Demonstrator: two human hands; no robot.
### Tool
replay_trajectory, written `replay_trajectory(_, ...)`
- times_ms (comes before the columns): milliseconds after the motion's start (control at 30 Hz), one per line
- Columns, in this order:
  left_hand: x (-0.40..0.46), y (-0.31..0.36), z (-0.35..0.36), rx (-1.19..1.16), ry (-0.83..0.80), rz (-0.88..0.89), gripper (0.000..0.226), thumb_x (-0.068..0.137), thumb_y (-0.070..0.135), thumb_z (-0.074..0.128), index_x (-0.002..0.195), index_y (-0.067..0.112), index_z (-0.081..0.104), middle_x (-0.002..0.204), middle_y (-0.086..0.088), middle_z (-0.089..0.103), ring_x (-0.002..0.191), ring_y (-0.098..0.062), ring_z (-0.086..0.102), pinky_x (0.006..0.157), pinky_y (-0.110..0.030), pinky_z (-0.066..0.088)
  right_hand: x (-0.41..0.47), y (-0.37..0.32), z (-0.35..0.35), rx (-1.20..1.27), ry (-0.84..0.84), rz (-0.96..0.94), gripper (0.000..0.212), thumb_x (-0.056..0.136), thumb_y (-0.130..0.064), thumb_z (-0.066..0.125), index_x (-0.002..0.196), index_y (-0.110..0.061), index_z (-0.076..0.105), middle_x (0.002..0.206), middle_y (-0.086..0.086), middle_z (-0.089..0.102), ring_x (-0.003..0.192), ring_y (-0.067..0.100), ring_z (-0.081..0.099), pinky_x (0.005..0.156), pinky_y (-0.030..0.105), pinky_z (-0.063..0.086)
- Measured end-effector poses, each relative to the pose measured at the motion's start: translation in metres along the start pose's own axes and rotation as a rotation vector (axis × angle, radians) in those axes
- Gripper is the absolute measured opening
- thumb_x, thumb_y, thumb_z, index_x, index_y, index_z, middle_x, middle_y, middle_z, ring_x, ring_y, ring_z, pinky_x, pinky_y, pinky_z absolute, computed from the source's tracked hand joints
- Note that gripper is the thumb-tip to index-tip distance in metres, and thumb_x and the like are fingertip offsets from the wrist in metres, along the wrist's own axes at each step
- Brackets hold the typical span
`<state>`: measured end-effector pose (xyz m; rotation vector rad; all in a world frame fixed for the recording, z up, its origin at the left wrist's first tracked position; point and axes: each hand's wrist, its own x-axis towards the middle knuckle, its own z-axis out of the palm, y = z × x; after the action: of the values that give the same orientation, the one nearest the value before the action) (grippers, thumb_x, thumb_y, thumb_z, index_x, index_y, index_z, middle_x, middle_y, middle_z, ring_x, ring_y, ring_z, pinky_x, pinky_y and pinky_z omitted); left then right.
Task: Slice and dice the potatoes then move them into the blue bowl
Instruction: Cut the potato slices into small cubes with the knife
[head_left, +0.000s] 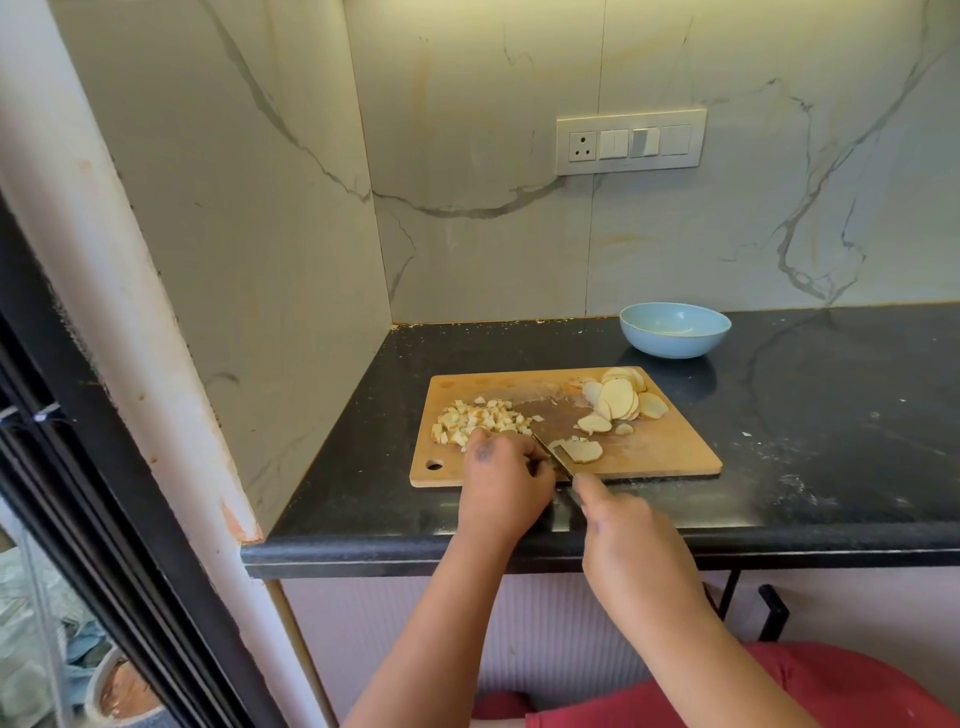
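Dicing is under way; right hand (621, 525) grips the knife (551, 456); left hand (506, 480), fingers curled, seems to steady the potato slices (582, 451); next, cut crosswise

cutting board (665, 452): matt wood, stained | tabletop (831, 441): glossy black stone, dusty | blue bowl (675, 332): smooth, satin | wall (519, 249): veined marble-look panels | knife blade (551, 454): metal

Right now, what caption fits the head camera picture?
Right hand works a knife through potato slices on the cutting board.

Bowl (674, 329) behind cutting board (660, 452)
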<state>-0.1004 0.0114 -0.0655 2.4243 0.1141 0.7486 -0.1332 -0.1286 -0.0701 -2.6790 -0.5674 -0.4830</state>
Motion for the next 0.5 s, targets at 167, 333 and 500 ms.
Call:
replay_trajectory(167,0.0,-0.003,0.003,0.009,-0.02,-0.033,0.016,0.087,0.02,0.059,0.08,0.014,0.071,0.075,0.003,0.067,0.094,-0.021,0.047,0.087,-0.028,0.036,0.014,0.009,-0.004,0.17,0.017,0.093,0.015,0.098,-0.017,0.047,0.107,-0.027,0.053,0.08,-0.002,0.064,0.068,0.014,0.06,0.057,0.031,0.053)
replay_trajectory(333,-0.002,-0.003,0.001,-0.01,0.009,-0.013,0.012,0.09,0.018,0.06,0.088,0.016,0.072,0.083,0.004,0.069,0.092,-0.013,0.043,0.091,-0.028,0.037,0.006,0.023,-0.016,0.416,0.103,0.125,0.014,0.097,-0.019,0.054,0.101,-0.03,0.061,0.075,-0.012,0.06,0.061,0.005,0.054,0.051,0.013,0.041)
replay_trajectory(500,-0.001,-0.007,0.003,-0.113,0.024,-0.079,0.016,0.085,0.017,0.069,0.092,0.023,0.055,0.081,0.011,0.065,0.092,-0.016,0.058,0.08,-0.035,0.051,0.004,0.025,-0.023,0.395,0.105,0.097,0.015,0.096,-0.017,0.055,0.1,-0.031,0.06,0.074,-0.016,0.058,0.062,0.0,0.054,0.053,0.008,0.04)
